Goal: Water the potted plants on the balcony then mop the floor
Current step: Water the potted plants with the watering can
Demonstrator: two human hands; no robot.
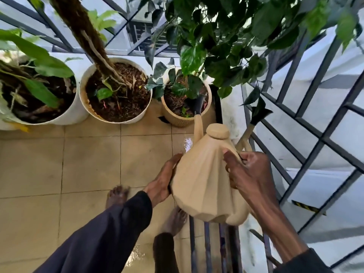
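Observation:
A beige ribbed watering can (204, 182) is tilted forward, and its black spout tip (199, 104) hangs over the soil of a small beige pot (177, 120) that holds a leafy green plant. My left hand (163, 180) presses against the can's left side. My right hand (248, 172) grips the can's handle on the right. Further left stand a white pot with a thick brown stem (86, 107) and another white pot with broad leaves (69, 117).
Grey metal railing (295, 107) runs along the right side and behind the pots. Beige floor tiles (88, 164) lie in front, with a wet patch near my bare feet (118, 196). A second beige handle with a black tip (254, 123) leans at the railing.

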